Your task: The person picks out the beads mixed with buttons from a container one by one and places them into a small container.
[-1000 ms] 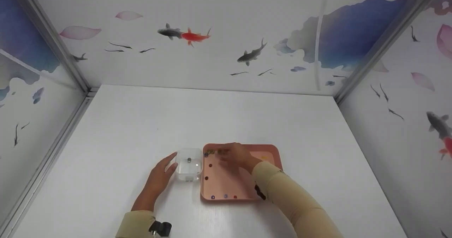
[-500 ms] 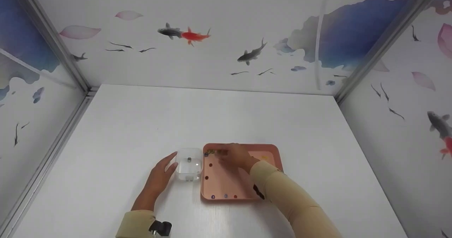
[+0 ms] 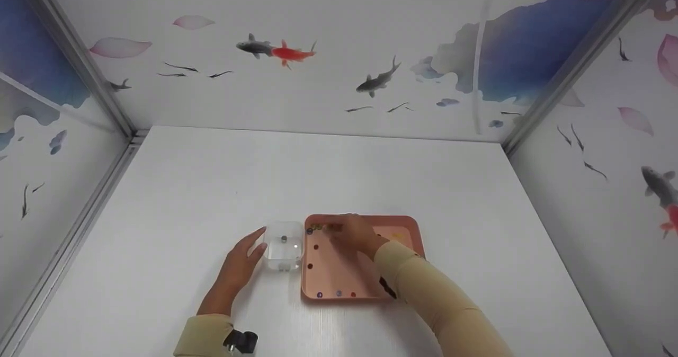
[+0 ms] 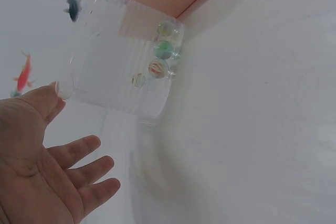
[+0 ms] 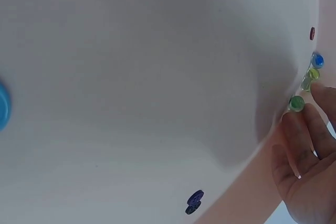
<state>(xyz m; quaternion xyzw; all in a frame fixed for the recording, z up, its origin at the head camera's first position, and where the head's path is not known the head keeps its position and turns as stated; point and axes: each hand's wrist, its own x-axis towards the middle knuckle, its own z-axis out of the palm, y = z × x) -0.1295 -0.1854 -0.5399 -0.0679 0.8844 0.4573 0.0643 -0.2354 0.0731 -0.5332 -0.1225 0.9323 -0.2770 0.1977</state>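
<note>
A clear plastic box point(image 3: 275, 251) stands at the left of the salmon-pink tray point(image 3: 360, 288). Through its wall, the left wrist view shows several marbles, among them a green marble point(image 4: 164, 50). My left hand point(image 3: 238, 267) is beside the box, its thumb at the rim and the other fingers extended. My right hand point(image 3: 352, 232) reaches into the tray's far left part. In the right wrist view its fingertips are at a green marble point(image 5: 296, 103) by the tray wall; no clear grip shows. A blue marble point(image 5: 317, 60) and a yellowish marble point(image 5: 313, 74) lie close by.
Small buttons lie along the tray's edges, including a red button point(image 3: 353, 295) and a dark button point(image 3: 310, 266). Yellow pieces point(image 3: 397, 237) are at the tray's right. White table point(image 3: 318, 177) surrounds both containers, with printed walls point(image 3: 328, 97) on three sides.
My right hand stays at the tray's far edge, with only slight shifts of the wrist and sleeve. The left hand, box and tray stay in place.
</note>
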